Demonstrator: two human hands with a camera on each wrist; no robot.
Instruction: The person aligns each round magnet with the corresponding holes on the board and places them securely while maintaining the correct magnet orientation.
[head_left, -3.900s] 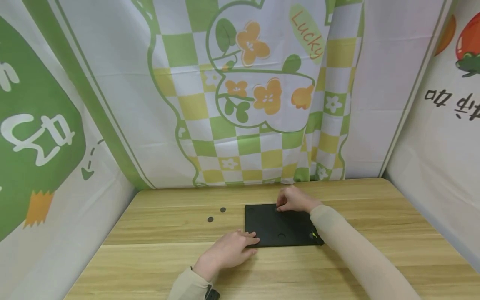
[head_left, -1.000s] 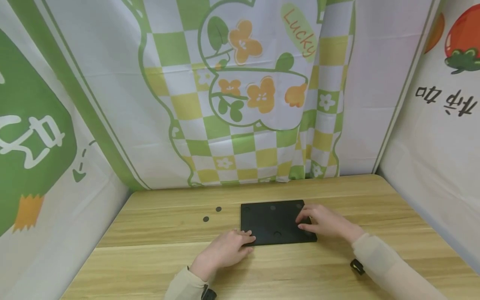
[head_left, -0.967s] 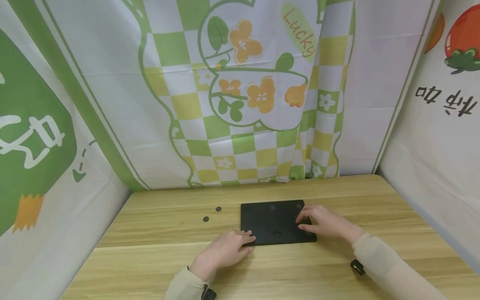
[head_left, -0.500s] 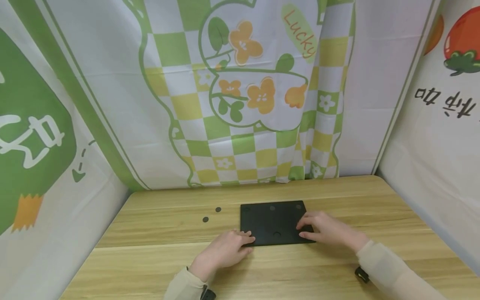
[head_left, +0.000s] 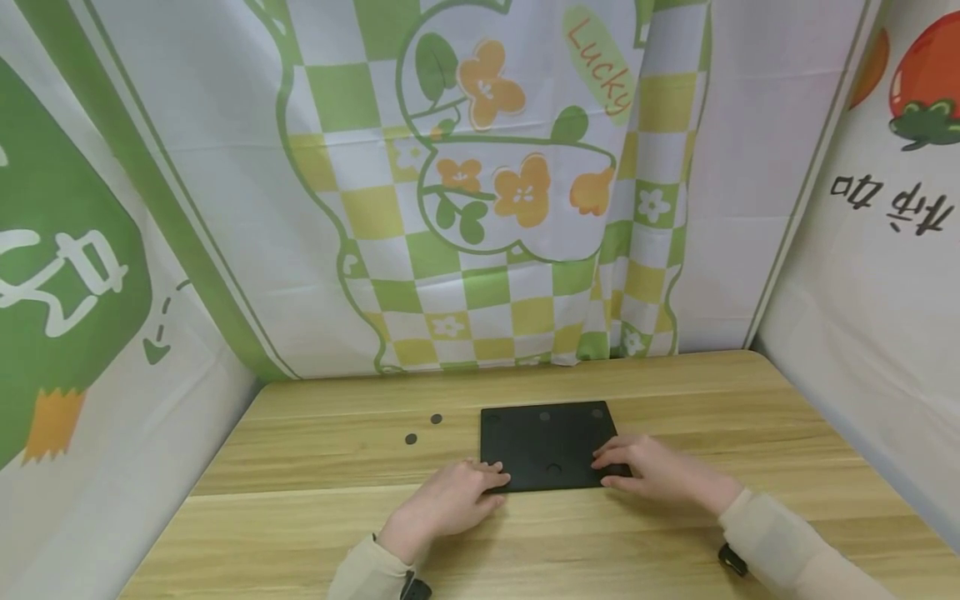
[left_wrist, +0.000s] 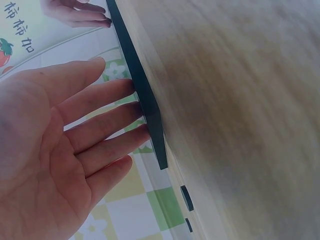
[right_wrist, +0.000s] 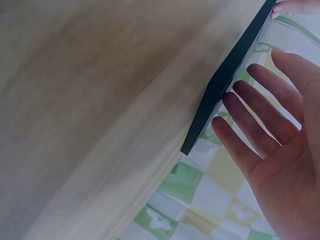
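Note:
A thin black rectangular board (head_left: 532, 446) lies flat on the wooden table, with round spots on its top. Two of these, at the far middle (head_left: 545, 417) and far right (head_left: 597, 413), look greyer; a dark curved outline (head_left: 553, 468) shows near the front edge. My left hand (head_left: 450, 500) rests its fingertips on the board's near left corner, fingers extended in the left wrist view. At the near right corner, my right hand (head_left: 660, 468) has its fingertips on the board, fingers apart and gently bent, covering that corner. Neither palm holds anything.
Two small dark discs (head_left: 437, 419) (head_left: 411, 439) lie on the table (head_left: 322, 467) left of the board. A printed cloth (head_left: 480, 317) hangs along the table's back edge, with more printed cloth walls (head_left: 847, 300) at both sides.
My right hand left the spot at the board's far middle, moved to the right side, then slid toward the near right corner, uncovering the far right spot. My left hand stayed at its corner.

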